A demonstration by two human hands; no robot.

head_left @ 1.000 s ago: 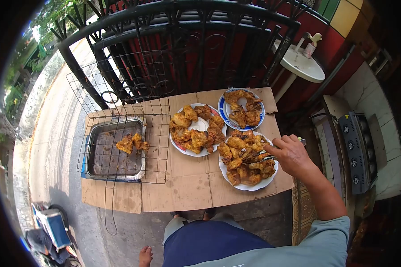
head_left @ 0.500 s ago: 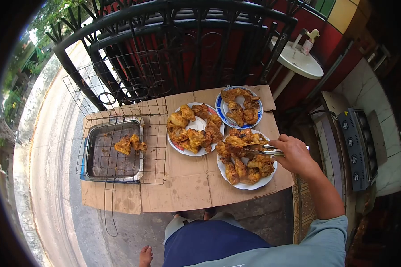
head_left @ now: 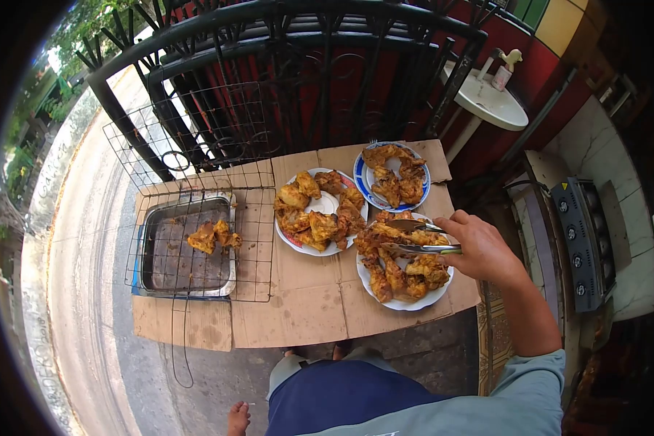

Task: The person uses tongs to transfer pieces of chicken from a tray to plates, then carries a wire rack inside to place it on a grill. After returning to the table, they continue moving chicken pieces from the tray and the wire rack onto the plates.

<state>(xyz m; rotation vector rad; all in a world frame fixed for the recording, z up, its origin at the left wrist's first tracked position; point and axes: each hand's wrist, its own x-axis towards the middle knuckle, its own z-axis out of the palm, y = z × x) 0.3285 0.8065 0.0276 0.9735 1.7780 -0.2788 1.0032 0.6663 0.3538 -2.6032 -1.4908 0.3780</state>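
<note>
My right hand point(head_left: 479, 245) holds metal tongs point(head_left: 432, 248) over the white plate point(head_left: 407, 304) at the right, which is heaped with browned chicken pieces point(head_left: 394, 276). The tongs' arms are spread around chicken at the top of the heap. My left hand point(head_left: 238, 418) hangs low beside my body, fingers curled; whether it holds anything is too small to tell. A red-patterned plate point(head_left: 294, 243) and a blue-rimmed plate point(head_left: 373, 200) also carry chicken. On the wire grill rack point(head_left: 254, 276), over a metal tray point(head_left: 229, 218), lie a few chicken pieces point(head_left: 213, 236).
Cardboard point(head_left: 291, 312) covers the table. Behind it stands a dark metal fence point(head_left: 291, 47). A white sink point(head_left: 494, 105) with a bottle point(head_left: 501, 76) is at the back right, and a stove point(head_left: 575, 243) stands at the right. A road point(head_left: 80, 254) runs along the left.
The tongs have opened wider over the chicken on the right plate. My right hand has shifted only slightly.
</note>
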